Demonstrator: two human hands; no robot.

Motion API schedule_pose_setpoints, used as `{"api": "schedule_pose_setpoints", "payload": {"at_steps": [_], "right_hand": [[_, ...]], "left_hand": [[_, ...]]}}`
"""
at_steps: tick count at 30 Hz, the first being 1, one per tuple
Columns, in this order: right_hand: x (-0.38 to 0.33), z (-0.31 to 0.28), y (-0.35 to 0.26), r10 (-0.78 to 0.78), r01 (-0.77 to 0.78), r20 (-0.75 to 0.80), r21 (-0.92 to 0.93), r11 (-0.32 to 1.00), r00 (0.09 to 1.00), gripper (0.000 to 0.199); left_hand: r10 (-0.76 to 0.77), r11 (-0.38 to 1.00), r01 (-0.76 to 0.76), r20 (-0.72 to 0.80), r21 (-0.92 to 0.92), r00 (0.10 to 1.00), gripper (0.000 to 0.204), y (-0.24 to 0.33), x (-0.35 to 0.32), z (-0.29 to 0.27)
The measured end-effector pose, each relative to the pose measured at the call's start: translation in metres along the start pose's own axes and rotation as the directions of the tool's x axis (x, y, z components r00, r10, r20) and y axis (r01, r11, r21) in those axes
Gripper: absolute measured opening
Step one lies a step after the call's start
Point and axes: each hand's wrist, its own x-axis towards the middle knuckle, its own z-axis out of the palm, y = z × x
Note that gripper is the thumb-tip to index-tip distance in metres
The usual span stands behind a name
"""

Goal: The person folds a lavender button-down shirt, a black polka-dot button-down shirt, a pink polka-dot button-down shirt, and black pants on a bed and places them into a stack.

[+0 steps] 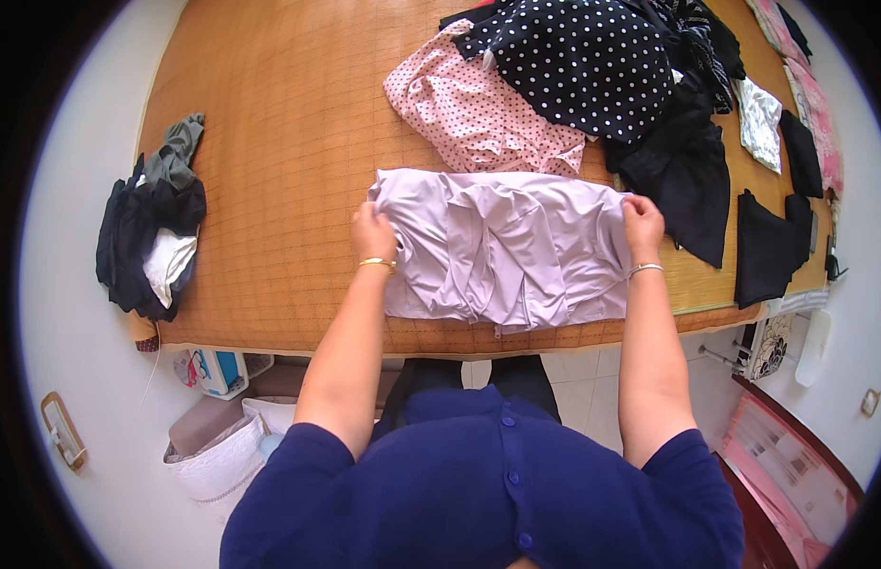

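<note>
A smooth pale lilac garment [516,251] lies spread crosswise near the front edge of the woven mat, with wrinkles and folds across its middle. I cannot tell exactly what kind of garment it is. My left hand [372,234], below a gold bracelet, is closed on its left edge. At the opposite end, my right hand [642,229] pinches the upper right edge, a silver bracelet at the wrist. Just beyond the lilac cloth lies a pink dotted garment [474,104], which its far edge meets.
A brown woven mat [279,171] covers the bed. Black polka-dot cloth [583,66] and black clothes [682,171] are heaped at the far right. Folded black clothing [768,248] lies right. Dark clothes [142,237] form a pile left. A white basket [218,465] stands below.
</note>
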Motion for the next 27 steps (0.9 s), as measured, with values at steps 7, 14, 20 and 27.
{"api": "schedule_pose_setpoints", "payload": {"at_steps": [7, 14, 20, 27], "right_hand": [[-0.033, 0.009, -0.055, -0.391, 0.356, -0.049, -0.322, 0.877, 0.919, 0.032], [-0.168, 0.067, -0.103, -0.209, 0.345, 0.485, -0.209, 0.915, 0.849, 0.021], [-0.16, 0.088, -0.08, -0.211, 0.299, 0.312, -0.268, 0.916, 0.926, 0.018], [-0.124, 0.018, -0.024, 0.081, -0.029, 0.112, -0.404, 0.914, 0.99, 0.018]], "left_hand": [[-0.267, 0.954, 0.289, -0.209, 0.084, 0.941, 0.019, -0.027, -0.002, -0.031], [-0.179, 0.983, 0.172, 0.593, 0.07, 0.785, 0.04, 0.022, -0.077, -0.01], [-0.118, 0.992, 0.126, 0.402, 0.006, 0.908, 0.026, 0.019, -0.096, 0.012], [0.075, 0.995, -0.09, 0.241, 0.053, 0.968, 0.016, -0.01, -0.1, -0.018]]}}
